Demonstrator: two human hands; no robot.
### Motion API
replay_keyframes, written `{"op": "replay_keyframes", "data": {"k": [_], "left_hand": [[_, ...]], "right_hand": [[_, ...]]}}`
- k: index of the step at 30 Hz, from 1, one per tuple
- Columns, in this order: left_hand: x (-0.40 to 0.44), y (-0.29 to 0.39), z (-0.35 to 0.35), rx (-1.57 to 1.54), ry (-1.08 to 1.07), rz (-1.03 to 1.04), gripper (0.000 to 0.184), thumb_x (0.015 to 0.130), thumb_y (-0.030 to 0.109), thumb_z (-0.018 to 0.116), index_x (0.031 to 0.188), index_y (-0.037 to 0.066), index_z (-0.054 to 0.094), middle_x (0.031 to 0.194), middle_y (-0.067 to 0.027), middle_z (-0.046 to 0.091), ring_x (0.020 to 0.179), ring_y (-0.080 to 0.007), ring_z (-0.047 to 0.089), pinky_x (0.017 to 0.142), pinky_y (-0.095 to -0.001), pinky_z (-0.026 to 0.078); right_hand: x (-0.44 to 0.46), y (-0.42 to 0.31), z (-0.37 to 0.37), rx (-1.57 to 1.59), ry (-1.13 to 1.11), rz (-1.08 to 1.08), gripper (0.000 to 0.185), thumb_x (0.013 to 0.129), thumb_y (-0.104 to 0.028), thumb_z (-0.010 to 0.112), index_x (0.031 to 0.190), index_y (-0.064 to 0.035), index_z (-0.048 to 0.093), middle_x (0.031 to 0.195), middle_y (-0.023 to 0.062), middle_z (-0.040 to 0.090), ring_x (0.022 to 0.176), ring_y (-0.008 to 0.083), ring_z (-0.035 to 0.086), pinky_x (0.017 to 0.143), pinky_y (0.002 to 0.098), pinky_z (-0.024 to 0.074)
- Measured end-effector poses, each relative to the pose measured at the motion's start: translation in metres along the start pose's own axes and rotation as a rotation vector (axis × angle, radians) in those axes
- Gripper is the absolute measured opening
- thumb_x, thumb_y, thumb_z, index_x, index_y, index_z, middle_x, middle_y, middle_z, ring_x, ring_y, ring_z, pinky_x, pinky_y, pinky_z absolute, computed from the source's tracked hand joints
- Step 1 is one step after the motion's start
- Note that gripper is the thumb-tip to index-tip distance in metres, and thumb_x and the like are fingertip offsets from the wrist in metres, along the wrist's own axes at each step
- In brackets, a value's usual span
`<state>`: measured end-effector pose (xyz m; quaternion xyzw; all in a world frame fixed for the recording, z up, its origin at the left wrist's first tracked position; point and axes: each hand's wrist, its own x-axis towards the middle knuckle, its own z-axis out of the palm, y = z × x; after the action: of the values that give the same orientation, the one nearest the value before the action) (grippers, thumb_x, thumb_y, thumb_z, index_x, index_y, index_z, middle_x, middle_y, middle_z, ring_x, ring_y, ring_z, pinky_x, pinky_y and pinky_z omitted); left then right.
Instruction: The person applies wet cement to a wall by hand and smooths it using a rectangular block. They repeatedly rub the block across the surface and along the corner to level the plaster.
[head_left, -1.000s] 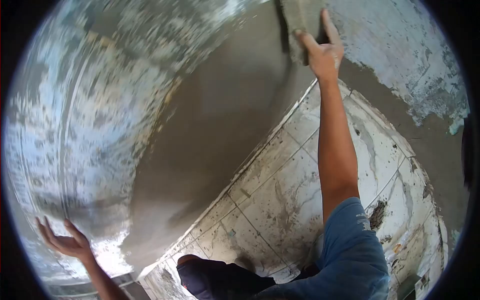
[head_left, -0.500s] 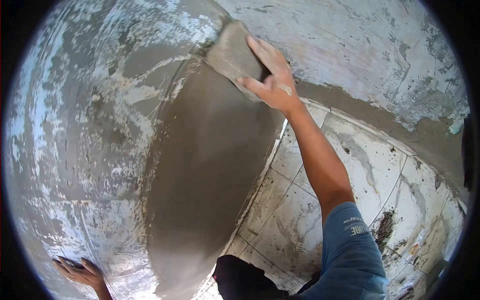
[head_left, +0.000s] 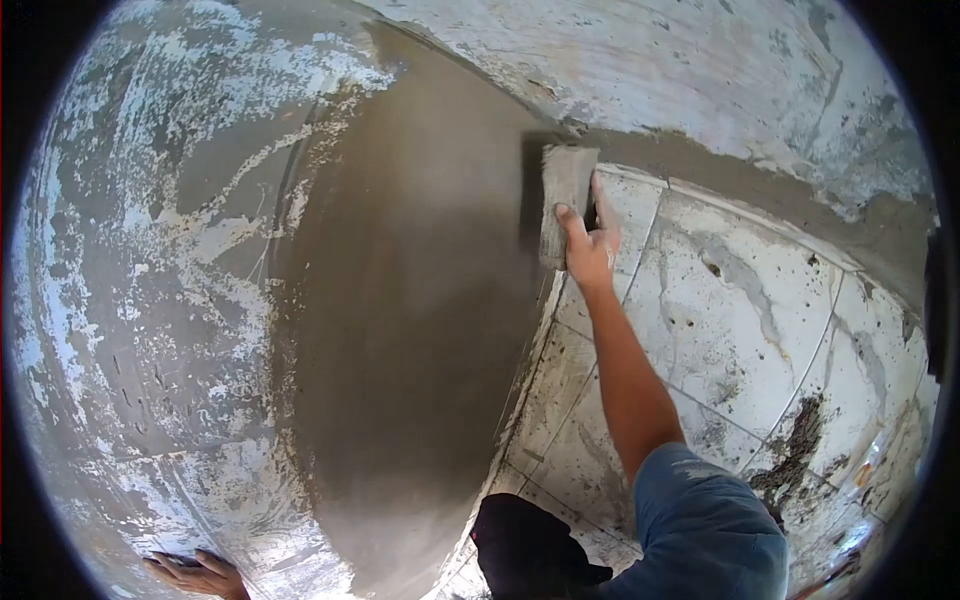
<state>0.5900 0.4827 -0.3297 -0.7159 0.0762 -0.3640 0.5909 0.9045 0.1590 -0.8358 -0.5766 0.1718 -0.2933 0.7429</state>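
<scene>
While our right hand [head_left: 592,250] grips the plastering float [head_left: 566,180] at about two o'clock from the middle of the view, its thumb lies against the back and its fingers close round the far edge; the handle is hidden. Our left hand [head_left: 207,577], between seven and eight o'clock, has its fingers slightly parted and seems to lean on the scraped wall [head_left: 170,330]; nothing shows in it.

Beside the float, toward nine o'clock, falls a dark shadow, so we cannot tell whether its whole face meets the smooth mortar band [head_left: 400,330] running from eleven o'clock down to six. As we judge it, the float works best nearly flat, leading edge barely lifted, pressure even from the shoulder, with long overlapping strokes. Near the corner and the floor line we should ease off, lest the edge gouge the mortar or pick up grit.

Farther out, the second wall [head_left: 680,70] rises at one o'clock above a rough mortar strip [head_left: 700,162]. Stained floor tiles [head_left: 720,300] spread around three o'clock, with dark crumbled debris [head_left: 800,445] near four. Our blue sleeve [head_left: 710,525] sits between four and five, our dark-clothed knee [head_left: 530,550] just before six.
</scene>
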Motion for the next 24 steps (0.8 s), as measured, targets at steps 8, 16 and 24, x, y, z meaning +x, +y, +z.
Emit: {"op": "replay_keyframes", "data": {"k": [8,16,24], "left_hand": [[-0.012,-0.010,0.004,0.107,-0.079,0.034,0.078,0.097,0.043,0.038,0.148,-0.010,0.013,0.148,-0.0271,0.028,0.136,-0.0526,0.026,0.103,-0.0651,0.026],[-0.009,-0.006,0.001,0.067,-0.046,0.020,0.077,0.098,0.046,0.037,0.149,-0.008,0.016,0.149,-0.0261,0.029,0.135,-0.0522,0.027,0.102,-0.0656,0.026],[-0.016,-0.009,0.006,0.109,-0.057,-0.009,0.077,0.098,0.047,0.037,0.149,-0.007,0.017,0.149,-0.0274,0.027,0.136,-0.0517,0.026,0.101,-0.0660,0.027]], "right_hand": [[0.001,-0.021,0.036,0.061,0.290,0.613,0.078,0.081,-0.041,0.066,0.136,0.0094,0.045,0.128,0.0334,0.053,0.120,0.0409,0.053,0.104,0.0390,0.0379],[0.022,-0.002,0.051,-0.032,0.291,0.766,0.076,0.080,-0.047,0.065,0.140,-0.0028,0.046,0.133,0.0271,0.053,0.123,0.0389,0.052,0.104,0.0420,0.0402],[0.035,-0.020,0.057,-0.057,0.225,0.816,0.073,0.080,-0.046,0.064,0.139,-0.0071,0.048,0.129,0.0273,0.055,0.120,0.0398,0.054,0.101,0.0450,0.0427]]}}
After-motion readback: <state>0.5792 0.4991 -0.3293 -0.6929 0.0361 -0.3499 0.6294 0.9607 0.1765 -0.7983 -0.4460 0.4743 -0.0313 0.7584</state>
